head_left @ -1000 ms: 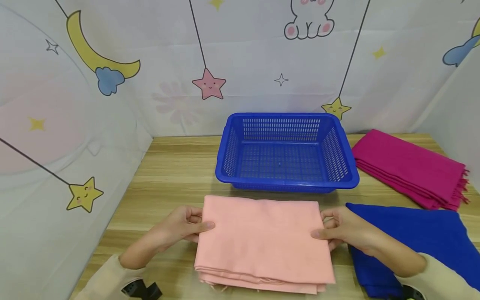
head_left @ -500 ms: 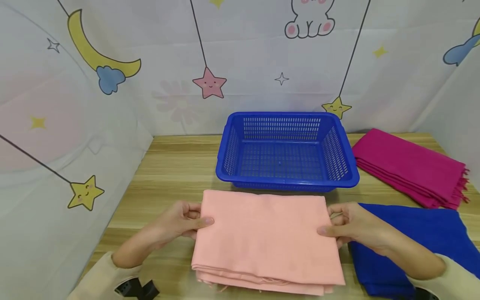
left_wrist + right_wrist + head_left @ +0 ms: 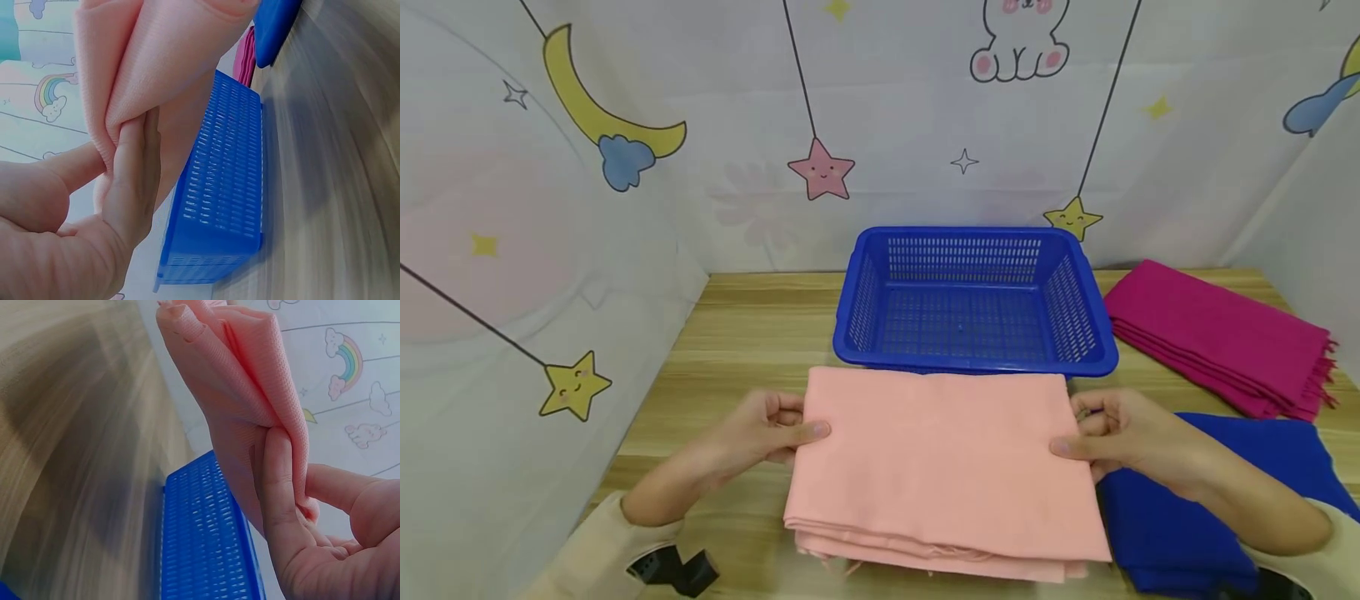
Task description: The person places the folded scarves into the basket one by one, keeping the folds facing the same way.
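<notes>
A folded pink cloth (image 3: 940,467) with a few loose threads along its near edge is held up off the table between both hands. My left hand (image 3: 775,429) pinches its left side, thumb on top and fingers beneath. On the opposite side my right hand (image 3: 1112,433) pinches it the same way. In the left wrist view the layers of the cloth (image 3: 156,62) hang folded over the fingers (image 3: 131,169). The right wrist view shows the cloth (image 3: 250,394) raised above the wood. Just beyond the cloth stands a blue plastic basket (image 3: 976,364), with nothing inside it.
A folded magenta cloth with fringe (image 3: 1217,337) lies right of the basket. Nearer, a folded blue cloth (image 3: 1180,533) lies partly under the right forearm. The wooden table (image 3: 737,333) ends at a patterned fabric backdrop (image 3: 895,108).
Both hands have lifted the pink cloth and brought it slightly forward, so its far edge now overlaps the basket's near side in view. The right hand has shifted rightward, away from the left.
</notes>
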